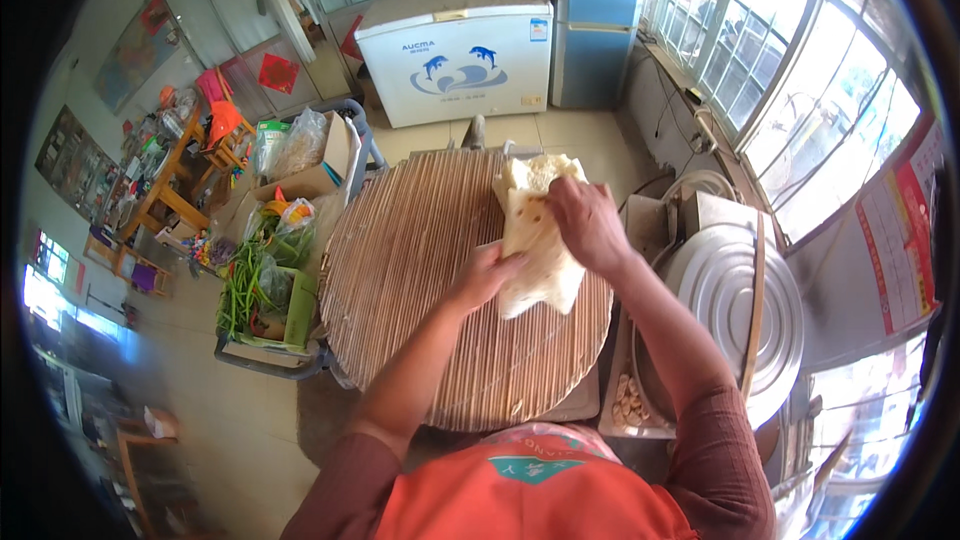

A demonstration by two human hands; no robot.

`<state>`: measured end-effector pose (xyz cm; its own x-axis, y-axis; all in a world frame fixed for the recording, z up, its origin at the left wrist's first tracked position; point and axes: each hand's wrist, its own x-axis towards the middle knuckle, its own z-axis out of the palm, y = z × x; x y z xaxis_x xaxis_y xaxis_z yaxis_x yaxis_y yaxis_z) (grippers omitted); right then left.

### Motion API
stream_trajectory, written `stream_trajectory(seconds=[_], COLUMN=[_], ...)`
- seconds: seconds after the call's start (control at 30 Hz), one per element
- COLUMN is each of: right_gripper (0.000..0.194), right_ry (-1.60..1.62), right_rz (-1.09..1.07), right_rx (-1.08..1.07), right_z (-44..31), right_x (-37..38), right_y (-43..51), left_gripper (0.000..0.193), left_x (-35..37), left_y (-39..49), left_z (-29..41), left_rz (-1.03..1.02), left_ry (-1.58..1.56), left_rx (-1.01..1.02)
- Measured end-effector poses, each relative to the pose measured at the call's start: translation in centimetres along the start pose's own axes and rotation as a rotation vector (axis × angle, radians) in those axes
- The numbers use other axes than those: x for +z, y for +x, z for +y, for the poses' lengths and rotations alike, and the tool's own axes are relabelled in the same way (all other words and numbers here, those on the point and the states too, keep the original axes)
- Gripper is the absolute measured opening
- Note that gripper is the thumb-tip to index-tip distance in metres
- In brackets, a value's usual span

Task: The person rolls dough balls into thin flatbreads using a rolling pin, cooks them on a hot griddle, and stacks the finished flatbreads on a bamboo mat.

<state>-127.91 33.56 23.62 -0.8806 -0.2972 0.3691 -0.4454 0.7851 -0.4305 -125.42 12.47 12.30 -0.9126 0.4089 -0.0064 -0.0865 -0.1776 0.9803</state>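
Observation:
Both my hands are on a folded stack of pale flatbread with a few browned spots. My left hand grips its left edge, thumb on top. Higher up, my right hand has its fingers bent over the upper right part, and its fingertips are partly hidden. Beneath the bread is a large round mat of thin plant stalks. The bread's ragged upper end lies near the mat's far edge. Whether the bread rests fully on the mat or is partly lifted, I cannot tell.
Left of the mat, a cart carries cardboard boxes, green vegetables and plastic bags. A large round metal lid with a wooden strip stands close on the right. A white chest freezer and a blue refrigerator are beyond.

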Motion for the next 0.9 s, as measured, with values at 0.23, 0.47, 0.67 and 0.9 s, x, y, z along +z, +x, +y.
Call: stream_trajectory(seconds=[0.23, 0.47, 0.67, 0.9], right_gripper=[0.022, 0.032, 0.059, 0.043], right_ry=[-0.205, -0.128, 0.072, -0.269], right_rz=[-0.128, -0.155, 0.048, 0.417], right_rx=[-0.003, 0.161, 0.125, 0.566], right_z=[14.4, 16.5, 15.6, 19.8], right_x=[9.8, 18.7, 12.9, -5.2], right_y=[12.0, 11.6, 7.6, -23.1], left_gripper=[0.025, 0.037, 0.06, 0.036], left_x=[1.8, 1.9, 0.6, 3.8], left_y=[14.2, 13.1, 12.7, -5.4], left_z=[-8.0, -11.7, -11.9, -5.7], left_rz=[0.563, 0.88, 0.766, 0.545], left_ry=[0.209, 0.387, 0.647, 0.265], left_rx=[-0.256, 0.134, 0.255, -0.108])
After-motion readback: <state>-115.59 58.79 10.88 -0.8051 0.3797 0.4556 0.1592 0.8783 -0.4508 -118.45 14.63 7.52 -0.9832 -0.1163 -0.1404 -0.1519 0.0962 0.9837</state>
